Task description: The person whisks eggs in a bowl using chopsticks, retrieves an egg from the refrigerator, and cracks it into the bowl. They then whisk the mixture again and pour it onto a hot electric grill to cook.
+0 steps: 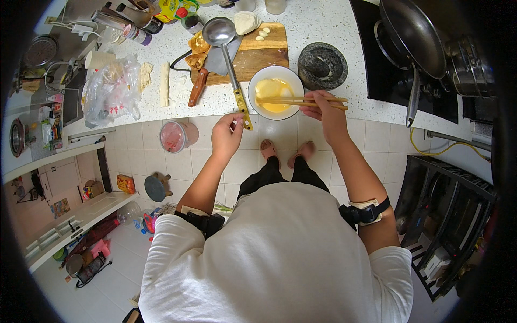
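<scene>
My left hand (pixel 226 135) has its thumb and fingers at the yellow handle end of a steel ladle (pixel 218 31). The ladle extends over the cleaver (pixel 221 58) and a wooden cutting board (pixel 258 66), its handle end past the counter edge. In my right hand (pixel 325 115) is a pair of wooden chopsticks (pixel 301 99). Their tips dip into a white bowl (pixel 300 91) with yellow beaten egg (pixel 278 107) and a pale yellow lump (pixel 268 88). A dark stone mortar (pixel 322 66) stands just beyond my right hand.
Garlic cloves (pixel 262 34) and dough (pixel 247 23) lie on the board, with browned shells (pixel 198 50) beside it. A plastic bag (pixel 113 93) and dough strip (pixel 164 84) are left. Right is a hob with a wok (pixel 412 38). A bucket (pixel 177 136) stands below the counter.
</scene>
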Motion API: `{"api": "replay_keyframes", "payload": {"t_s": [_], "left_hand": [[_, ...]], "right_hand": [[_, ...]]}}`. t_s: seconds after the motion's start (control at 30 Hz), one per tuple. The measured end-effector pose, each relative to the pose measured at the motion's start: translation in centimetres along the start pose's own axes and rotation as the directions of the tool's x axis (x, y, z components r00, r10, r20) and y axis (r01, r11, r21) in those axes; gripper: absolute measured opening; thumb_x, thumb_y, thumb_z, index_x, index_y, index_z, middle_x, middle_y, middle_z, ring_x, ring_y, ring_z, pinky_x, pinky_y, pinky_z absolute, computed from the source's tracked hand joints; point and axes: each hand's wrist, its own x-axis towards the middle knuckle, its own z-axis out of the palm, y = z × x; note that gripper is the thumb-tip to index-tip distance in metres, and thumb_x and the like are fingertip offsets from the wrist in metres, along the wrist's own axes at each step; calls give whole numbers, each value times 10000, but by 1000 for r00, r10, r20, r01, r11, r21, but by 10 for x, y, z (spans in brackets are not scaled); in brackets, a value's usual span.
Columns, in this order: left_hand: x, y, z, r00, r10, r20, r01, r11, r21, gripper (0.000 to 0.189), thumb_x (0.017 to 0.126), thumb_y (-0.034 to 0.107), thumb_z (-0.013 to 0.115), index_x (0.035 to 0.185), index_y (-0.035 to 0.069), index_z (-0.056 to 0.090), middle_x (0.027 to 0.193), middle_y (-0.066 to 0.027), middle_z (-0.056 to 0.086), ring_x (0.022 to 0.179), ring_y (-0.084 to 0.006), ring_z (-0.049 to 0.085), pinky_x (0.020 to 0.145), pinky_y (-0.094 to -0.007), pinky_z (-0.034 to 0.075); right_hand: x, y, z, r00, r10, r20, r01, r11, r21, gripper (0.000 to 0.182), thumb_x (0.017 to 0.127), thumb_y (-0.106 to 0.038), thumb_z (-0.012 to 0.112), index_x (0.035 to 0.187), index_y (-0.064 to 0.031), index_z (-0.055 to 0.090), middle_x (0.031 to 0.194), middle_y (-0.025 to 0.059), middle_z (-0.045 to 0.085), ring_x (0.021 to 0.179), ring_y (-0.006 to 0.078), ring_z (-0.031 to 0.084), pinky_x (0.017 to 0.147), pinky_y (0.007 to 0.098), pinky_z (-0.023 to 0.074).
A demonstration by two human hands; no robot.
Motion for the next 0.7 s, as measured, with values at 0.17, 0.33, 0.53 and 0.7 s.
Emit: {"api": "replay_keyframes", "payload": {"t_s": [0.17,0.33,0.53,0.7], "left_hand": [[0,1,0,1000,-1,-4,1,1000,-13,153,787,85,586,922,39,641,805,-101,632,568,-163,546,545,-274,449],[-1,-1,0,1000,12,-15,-12,1000,-3,146,788,84,587,914,34,640,798,-103,630,564,-160,541,541,-272,447],[-3,-2,0,1000,12,-19,-12,1000,-9,144,789,81,587,913,31,639,790,-104,626,562,-155,537,537,-271,445],[-4,-2,-1,1000,4,-21,-4,1000,-14,146,788,82,586,914,32,639,793,-101,627,562,-152,538,538,-271,446]], "right_hand": [[-5,2,-8,1000,-2,23,3,1000,-18,236,909,-215,450,963,-16,564,893,92,613,759,159,634,714,249,511],[-16,3,-12,998,-20,51,22,998,-56,230,910,-201,446,974,-14,564,913,98,608,762,172,634,707,249,514],[-29,5,-16,993,-108,57,112,992,-65,242,913,-196,450,978,2,572,910,103,597,741,171,630,679,245,522],[-32,0,-20,977,-204,68,208,976,-59,235,908,-191,471,981,8,574,849,82,582,686,141,612,652,240,521]]}}
